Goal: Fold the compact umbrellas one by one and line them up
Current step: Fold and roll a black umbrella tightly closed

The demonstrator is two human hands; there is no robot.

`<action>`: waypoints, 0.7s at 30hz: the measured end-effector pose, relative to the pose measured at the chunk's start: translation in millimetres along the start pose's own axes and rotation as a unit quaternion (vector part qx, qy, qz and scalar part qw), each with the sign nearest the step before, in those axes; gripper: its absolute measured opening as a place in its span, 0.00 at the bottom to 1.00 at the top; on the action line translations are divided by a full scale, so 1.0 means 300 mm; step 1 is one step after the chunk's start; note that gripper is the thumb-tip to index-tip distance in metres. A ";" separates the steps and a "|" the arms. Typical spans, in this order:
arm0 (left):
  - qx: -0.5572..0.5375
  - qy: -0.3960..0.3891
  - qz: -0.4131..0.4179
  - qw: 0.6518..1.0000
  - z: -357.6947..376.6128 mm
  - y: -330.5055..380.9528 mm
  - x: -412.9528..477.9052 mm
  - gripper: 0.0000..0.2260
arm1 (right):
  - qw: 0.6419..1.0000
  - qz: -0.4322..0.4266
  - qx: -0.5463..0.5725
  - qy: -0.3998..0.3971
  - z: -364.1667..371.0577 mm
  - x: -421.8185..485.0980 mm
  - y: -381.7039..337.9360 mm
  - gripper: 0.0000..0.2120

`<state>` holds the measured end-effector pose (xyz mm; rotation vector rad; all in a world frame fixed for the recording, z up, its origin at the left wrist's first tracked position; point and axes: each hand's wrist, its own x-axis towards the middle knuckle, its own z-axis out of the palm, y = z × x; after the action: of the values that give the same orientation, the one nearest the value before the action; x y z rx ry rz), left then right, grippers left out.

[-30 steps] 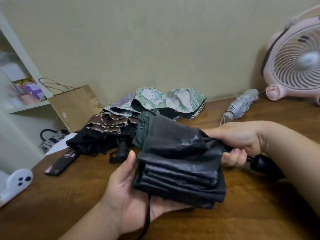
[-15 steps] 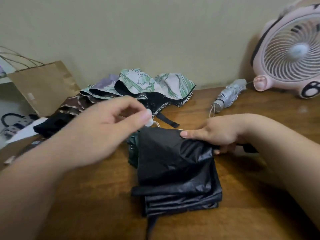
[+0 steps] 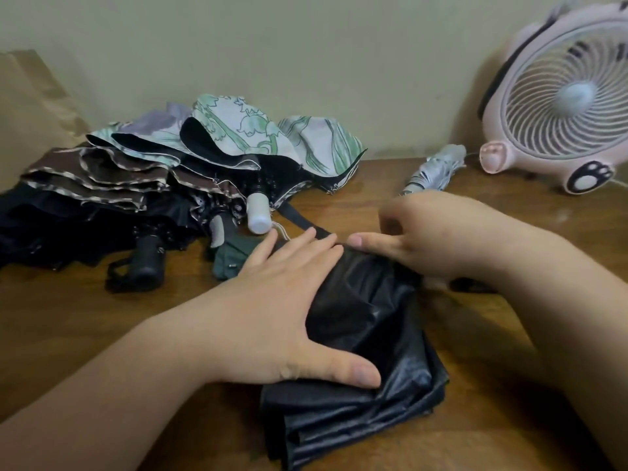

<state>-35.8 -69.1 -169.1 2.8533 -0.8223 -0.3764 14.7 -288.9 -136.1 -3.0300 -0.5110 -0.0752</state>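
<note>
View from the head camera over a brown wooden surface (image 3: 102, 334) that runs back to a plain pale-green wall (image 3: 306, 45). Centre, near edge: the black umbrella (image 3: 367, 334) lies on the surface with its canopy gathered in flat pleats. The left hand (image 3: 282, 311) rests on it palm down, fingers straight and thumb spread, pressing the fabric. The right hand (image 3: 418, 239) is blurred; one finger lies extended along the far edge of the fabric, and the others appear to curl round the umbrella's handle end. Left rear: a heap of unfolded umbrellas, namely a floral umbrella (image 3: 258, 130) in green and white on top, a brown umbrella (image 3: 102, 175) beside it, and black fabric beneath, with a white handle (image 3: 258, 212) pointing forward. Right rear: a pink fan (image 3: 560, 107) stands against the wall, with a rolled silver umbrella (image 3: 435, 169) lying just beside it. Far left: a brown paper bag (image 3: 27, 96).
</note>
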 end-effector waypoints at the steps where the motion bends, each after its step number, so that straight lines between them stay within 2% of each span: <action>1: -0.001 0.004 -0.003 1.000 0.003 0.002 0.006 0.62 | 0.999 -0.006 0.020 0.037 -0.017 -0.009 0.001 0.27; 4: 0.005 0.033 0.002 0.999 0.006 -0.001 0.019 0.63 | 0.985 -0.034 0.118 0.123 -0.111 -0.060 -0.024 0.22; 5: 0.007 0.040 0.005 0.999 0.005 0.000 0.020 0.63 | 0.982 -0.047 0.142 0.112 -0.147 -0.084 -0.043 0.21; 9: 0.001 0.047 0.010 0.999 0.006 0.008 0.011 0.62 | 0.980 -0.133 0.145 -0.035 -0.170 -0.201 -0.098 0.14; 11: 0.009 0.039 0.007 0.999 0.006 0.010 0.007 0.62 | 0.975 -0.163 0.145 -0.039 -0.103 -0.278 -0.086 0.10; 14: 0.010 0.034 0.006 0.999 0.004 0.012 0.007 0.62 | 0.965 -0.194 0.177 0.017 0.028 -0.388 -0.057 0.02; 18: 0.011 0.041 0.010 0.999 0.005 0.020 0.002 0.62 | 0.955 -0.160 0.246 0.038 0.139 -0.463 -0.028 0.03; 19: 0.015 0.042 0.011 0.999 0.006 0.022 0.002 0.61 | 0.951 -0.147 0.264 0.064 0.138 -0.466 -0.029 0.02; 21: 0.018 0.045 0.012 0.999 0.007 0.025 0.003 0.62 | 0.930 -0.094 0.310 0.171 0.125 -0.453 -0.032 0.03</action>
<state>-39.5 -76.0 -169.6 2.8672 -0.8544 -0.2318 -115.5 -321.2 -180.9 -2.2815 -0.6398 -0.3673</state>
